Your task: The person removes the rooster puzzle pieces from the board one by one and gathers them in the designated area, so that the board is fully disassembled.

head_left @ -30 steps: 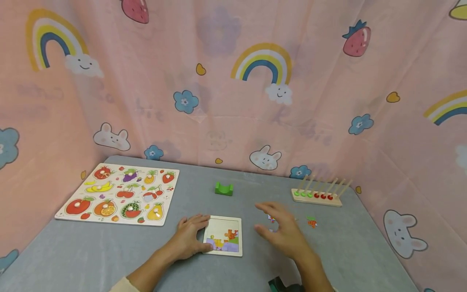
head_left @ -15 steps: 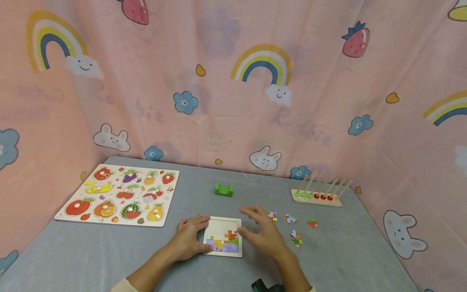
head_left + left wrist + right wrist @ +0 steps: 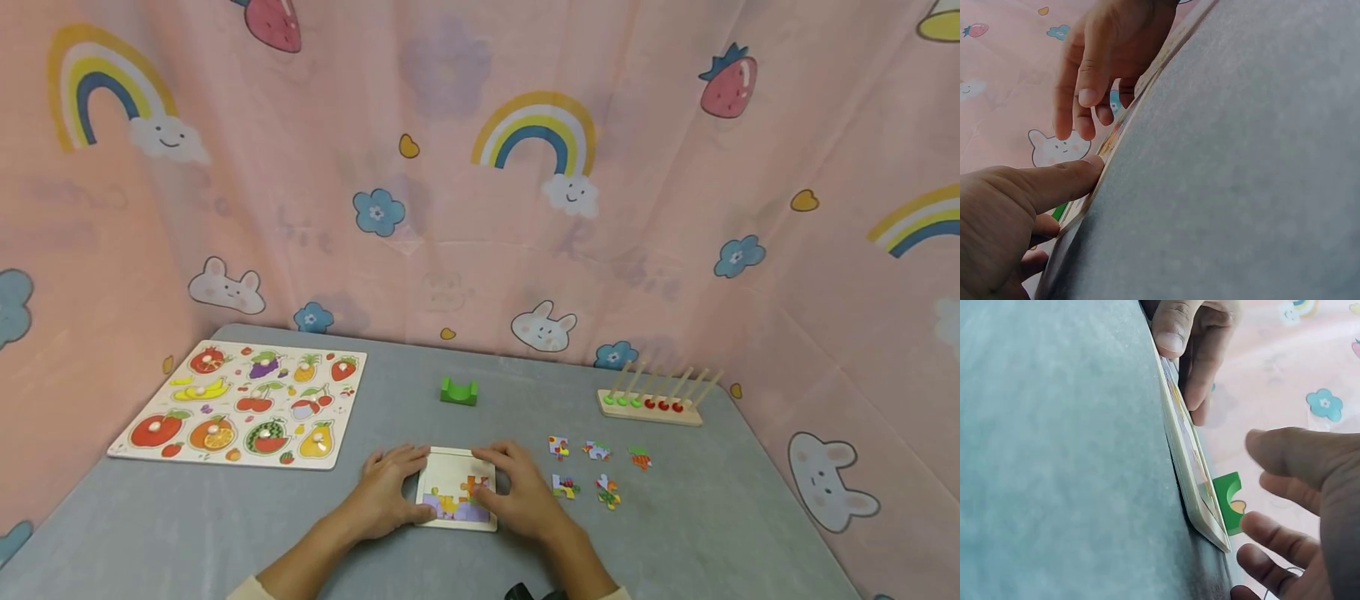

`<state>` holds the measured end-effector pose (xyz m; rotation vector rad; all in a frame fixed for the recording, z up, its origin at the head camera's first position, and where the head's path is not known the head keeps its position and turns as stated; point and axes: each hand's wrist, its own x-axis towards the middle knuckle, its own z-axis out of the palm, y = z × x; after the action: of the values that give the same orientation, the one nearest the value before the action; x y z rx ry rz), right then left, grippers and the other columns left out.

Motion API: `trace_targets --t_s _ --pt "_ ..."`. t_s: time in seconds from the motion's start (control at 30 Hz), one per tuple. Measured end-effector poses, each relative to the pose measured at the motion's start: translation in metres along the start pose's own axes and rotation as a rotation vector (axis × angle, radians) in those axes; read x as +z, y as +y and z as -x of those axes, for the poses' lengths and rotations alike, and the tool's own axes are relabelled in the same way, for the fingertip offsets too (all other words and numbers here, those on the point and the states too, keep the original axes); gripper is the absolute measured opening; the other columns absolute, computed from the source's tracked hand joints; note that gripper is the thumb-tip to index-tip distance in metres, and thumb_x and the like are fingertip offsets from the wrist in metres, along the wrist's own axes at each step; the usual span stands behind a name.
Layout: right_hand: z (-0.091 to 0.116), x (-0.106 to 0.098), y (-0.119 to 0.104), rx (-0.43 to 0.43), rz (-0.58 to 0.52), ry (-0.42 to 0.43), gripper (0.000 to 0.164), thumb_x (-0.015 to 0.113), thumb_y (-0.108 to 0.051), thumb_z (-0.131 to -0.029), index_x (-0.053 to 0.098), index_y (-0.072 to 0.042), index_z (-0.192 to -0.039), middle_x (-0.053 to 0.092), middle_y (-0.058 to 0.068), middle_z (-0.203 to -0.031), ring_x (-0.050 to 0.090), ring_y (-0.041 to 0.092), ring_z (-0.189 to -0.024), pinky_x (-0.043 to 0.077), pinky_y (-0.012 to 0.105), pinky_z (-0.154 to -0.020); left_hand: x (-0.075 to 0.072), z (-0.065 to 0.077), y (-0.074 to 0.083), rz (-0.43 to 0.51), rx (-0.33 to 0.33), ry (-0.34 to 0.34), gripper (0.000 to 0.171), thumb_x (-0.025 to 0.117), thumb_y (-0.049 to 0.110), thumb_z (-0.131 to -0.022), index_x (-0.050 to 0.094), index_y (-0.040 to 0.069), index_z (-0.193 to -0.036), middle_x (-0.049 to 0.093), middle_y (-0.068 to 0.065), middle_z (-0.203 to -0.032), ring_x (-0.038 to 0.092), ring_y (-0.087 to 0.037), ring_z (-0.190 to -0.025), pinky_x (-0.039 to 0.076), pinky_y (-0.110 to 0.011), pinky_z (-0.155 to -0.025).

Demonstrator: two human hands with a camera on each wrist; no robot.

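Observation:
A small square wooden jigsaw tray (image 3: 452, 462) lies on the table, with several joined pieces (image 3: 450, 504) in its lower part. My left hand (image 3: 384, 492) grips the tray's left side, thumb at the near corner and fingers toward the far corner. In the left wrist view, the left thumb (image 3: 1072, 181) lies on the tray's edge. Over the tray's right side is my right hand (image 3: 525, 492), thumb and fingers spread apart. The right wrist view shows no piece in the right hand (image 3: 1310, 506), which stands off the tray (image 3: 1188, 459).
Several loose jigsaw pieces (image 3: 565, 486) lie right of the tray. A green curved block (image 3: 459, 391) sits behind it. Left is a fruit peg puzzle board (image 3: 287, 440); at the back right stands a wooden peg rack with beads (image 3: 651, 412). A patterned pink curtain (image 3: 450, 275) surrounds the table.
My right hand has moved left from above the loose pieces to over the tray's right side, uncovering those pieces. The left hand has stayed on the tray.

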<state>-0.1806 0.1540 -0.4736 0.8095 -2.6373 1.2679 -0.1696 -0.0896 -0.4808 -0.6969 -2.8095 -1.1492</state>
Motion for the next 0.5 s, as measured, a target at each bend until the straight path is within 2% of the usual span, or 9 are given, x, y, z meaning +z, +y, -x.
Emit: trace_targets --t_s 0.23,0.37,0.5 --pt "0.0022 0.0025 0.0007 0.021 0.026 -0.048 0.044 0.073 -0.018 -0.082 0.065 -0.004 -0.123 0.053 0.001 -0.112 0.047 0.026 -0.108 0.038 0.054 -0.091 0.0008 0.0005 -0.0005 -0.012 0.011 0.009 0.072 0.087 0.027 -0.067 0.060 -0.007 -0.125 0.052 -0.012 -0.137 0.038 -0.037 -0.132 0.016 -0.066 -0.101" --pt "0.0026 0.0042 -0.0008 0.019 0.090 -0.060 0.046 0.074 -0.021 -0.081 0.065 -0.005 -0.123 0.052 0.002 -0.113 0.046 0.025 -0.107 0.037 0.053 -0.090 0.0010 0.0007 -0.0007 -0.003 0.011 0.015 0.072 0.088 0.025 -0.067 0.060 -0.008 -0.125 0.052 -0.012 -0.137 0.038 -0.037 -0.132 0.016 -0.066 -0.101" --pt "0.0023 0.0059 -0.0037 0.011 0.176 -0.069 0.041 0.073 -0.019 -0.078 0.069 -0.008 -0.117 0.050 0.000 -0.112 0.044 0.022 -0.105 0.035 0.051 -0.089 0.0010 0.0005 -0.0007 0.003 0.002 0.019 0.072 0.088 0.024 -0.067 0.060 -0.009 -0.124 0.053 -0.012 -0.137 0.038 -0.037 -0.132 0.015 -0.065 -0.102"
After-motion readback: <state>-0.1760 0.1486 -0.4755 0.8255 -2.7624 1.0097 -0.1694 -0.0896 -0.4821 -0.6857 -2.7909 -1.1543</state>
